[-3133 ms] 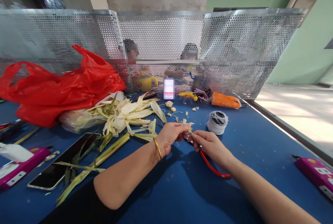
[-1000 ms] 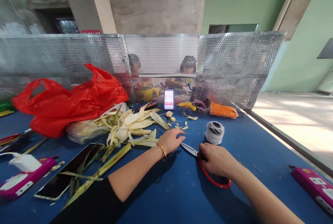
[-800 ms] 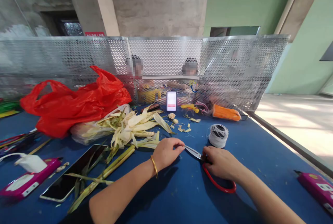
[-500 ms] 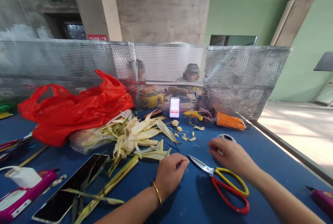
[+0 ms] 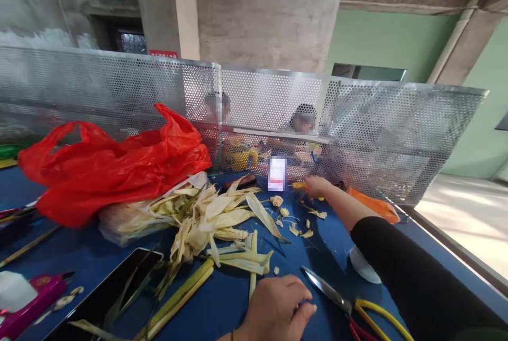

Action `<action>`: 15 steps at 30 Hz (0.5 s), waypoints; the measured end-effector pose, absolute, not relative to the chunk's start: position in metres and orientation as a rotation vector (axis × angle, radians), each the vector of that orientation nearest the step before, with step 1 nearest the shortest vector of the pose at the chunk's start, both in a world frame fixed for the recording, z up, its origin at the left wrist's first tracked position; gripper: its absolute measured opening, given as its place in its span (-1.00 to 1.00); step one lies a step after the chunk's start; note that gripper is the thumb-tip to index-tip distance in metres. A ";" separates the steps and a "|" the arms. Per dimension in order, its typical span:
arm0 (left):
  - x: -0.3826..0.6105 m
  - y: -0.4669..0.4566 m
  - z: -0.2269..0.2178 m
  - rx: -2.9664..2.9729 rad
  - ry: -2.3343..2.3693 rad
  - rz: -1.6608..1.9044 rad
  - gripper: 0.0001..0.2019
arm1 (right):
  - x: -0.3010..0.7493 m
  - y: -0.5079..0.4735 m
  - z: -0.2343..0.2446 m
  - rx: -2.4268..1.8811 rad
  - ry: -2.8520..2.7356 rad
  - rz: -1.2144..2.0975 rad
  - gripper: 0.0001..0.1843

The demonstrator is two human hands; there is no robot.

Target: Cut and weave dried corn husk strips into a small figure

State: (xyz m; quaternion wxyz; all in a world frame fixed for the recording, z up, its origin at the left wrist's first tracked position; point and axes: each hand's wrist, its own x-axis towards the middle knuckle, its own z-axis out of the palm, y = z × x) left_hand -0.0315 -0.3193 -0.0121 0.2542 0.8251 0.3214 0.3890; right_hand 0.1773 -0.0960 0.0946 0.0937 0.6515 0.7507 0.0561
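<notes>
My right hand (image 5: 316, 186) reaches far out to the back of the table, its fingers closed around a small yellow tool (image 5: 299, 185) whose kind is mostly hidden. Close to the front, my left hand (image 5: 280, 306) rests with loosely curled fingers. A gap shows between its thumb and forefinger, and I see nothing held. Just right of it lie scissors (image 5: 331, 291) with one red and one yellow handle, blades slightly overlapping. Dry corn husks (image 5: 222, 217) are heaped left of centre, with pale scraps (image 5: 294, 230) scattered beside them.
A red plastic bag (image 5: 119, 166) lies at the left. A lit phone (image 5: 277, 174) stands against the perforated metal screen (image 5: 273, 98), behind which people sit. A dark phone (image 5: 111, 293), magenta device (image 5: 34, 298), white roll (image 5: 365, 267) and orange bundle (image 5: 375, 206) lie about.
My right hand has moved from beside the scissors forward to the yellow tool and closed on it. My left hand appears lower in view; its thumb and forefinger are further apart.
</notes>
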 end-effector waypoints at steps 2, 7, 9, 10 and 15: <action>-0.030 -0.317 -0.019 2.258 0.815 1.122 -0.90 | 0.177 -0.083 0.089 1.904 2.185 0.127 -0.65; -0.025 -0.311 -0.030 2.229 0.746 1.198 -0.92 | 0.181 -0.058 0.083 1.852 2.127 0.015 -0.66; -0.025 -0.309 -0.032 2.196 0.747 1.183 -0.92 | 0.182 -0.051 0.081 1.835 2.129 -0.047 -0.66; -0.025 -0.308 -0.032 2.183 0.744 1.172 -0.91 | 0.182 -0.048 0.081 1.826 2.141 -0.072 -0.65; -0.026 -0.306 -0.031 2.161 0.713 1.113 -0.89 | 0.184 -0.039 0.074 1.801 2.262 -0.146 -0.64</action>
